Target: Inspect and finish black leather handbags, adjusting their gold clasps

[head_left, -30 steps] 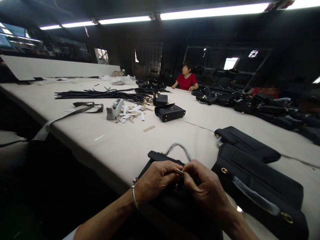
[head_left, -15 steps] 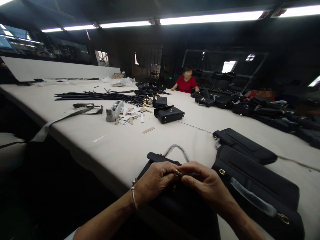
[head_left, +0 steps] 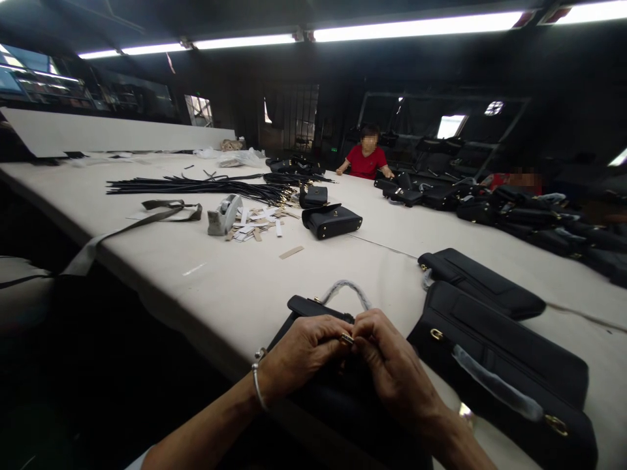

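Note:
A black handbag (head_left: 353, 418) lies before me at the table edge, its wrapped handle (head_left: 349, 285) arching up behind my hands. My left hand (head_left: 306, 349) pinches a small gold-coloured metal clasp (head_left: 347, 339) between thumb and fingers. From the other side my right hand (head_left: 392, 359) closes its thumb and fingertips at the same clasp; exactly what its fingertips grip is partly hidden. Both hands cover much of the bag's upper front. To the right lies another black handbag (head_left: 509, 346) with a plastic-wrapped handle and gold rings.
Further off on the pale table (head_left: 235, 281) are a tape dispenser (head_left: 224, 215), paper strips (head_left: 255, 225), black straps (head_left: 196, 189) and a small black bag (head_left: 332, 220). A person in red (head_left: 366, 160) is at the far side. Black bags (head_left: 519, 212) pile up at right.
My right hand has turned, its fingers drawing in more upright and bunched by the clasp. The left hand keeps its pinch, nearly in place.

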The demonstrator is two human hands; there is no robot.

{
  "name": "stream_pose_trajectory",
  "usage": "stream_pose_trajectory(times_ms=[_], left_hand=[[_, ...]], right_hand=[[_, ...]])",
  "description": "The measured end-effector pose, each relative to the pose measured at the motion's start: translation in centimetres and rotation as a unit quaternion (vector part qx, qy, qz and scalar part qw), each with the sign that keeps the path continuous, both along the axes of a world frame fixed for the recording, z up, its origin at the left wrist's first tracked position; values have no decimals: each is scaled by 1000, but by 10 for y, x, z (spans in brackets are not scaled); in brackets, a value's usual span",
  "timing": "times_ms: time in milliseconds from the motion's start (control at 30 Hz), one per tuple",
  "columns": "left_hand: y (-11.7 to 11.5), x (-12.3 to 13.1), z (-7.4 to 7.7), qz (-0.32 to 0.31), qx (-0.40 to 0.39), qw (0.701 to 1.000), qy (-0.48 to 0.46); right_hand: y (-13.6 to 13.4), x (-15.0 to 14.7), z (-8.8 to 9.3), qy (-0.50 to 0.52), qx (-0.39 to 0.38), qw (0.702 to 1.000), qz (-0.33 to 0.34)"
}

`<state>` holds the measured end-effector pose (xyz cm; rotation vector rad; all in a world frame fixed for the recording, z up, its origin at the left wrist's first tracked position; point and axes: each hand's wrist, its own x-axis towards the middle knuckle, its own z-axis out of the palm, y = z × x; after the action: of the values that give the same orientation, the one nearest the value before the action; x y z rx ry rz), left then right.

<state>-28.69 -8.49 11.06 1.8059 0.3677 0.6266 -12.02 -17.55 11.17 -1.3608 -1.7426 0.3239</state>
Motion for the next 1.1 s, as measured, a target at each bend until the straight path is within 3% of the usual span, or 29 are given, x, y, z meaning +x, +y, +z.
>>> stream_pose_trajectory(times_ms=[200,433,767,933,1100], left_hand=[[-1,-1,1,-3,7,1000,-8],[-1,0,0,-8,24,1000,4],[-6,-8,3,-39,48,998,-16],[-15,-20,3,-52,60,997,-8],[-16,-26,11,-74,15,997,-13]], right_hand=[[-3,-10,-10,-163,120,975,-89],[4,-19,-13,-157,101,965,-182],[-5,-13,-9,-21,-22,989,-144],[-19,-15,-3,-12,13,999,-27],[-22,-23,4,-70,70,995,-20]])
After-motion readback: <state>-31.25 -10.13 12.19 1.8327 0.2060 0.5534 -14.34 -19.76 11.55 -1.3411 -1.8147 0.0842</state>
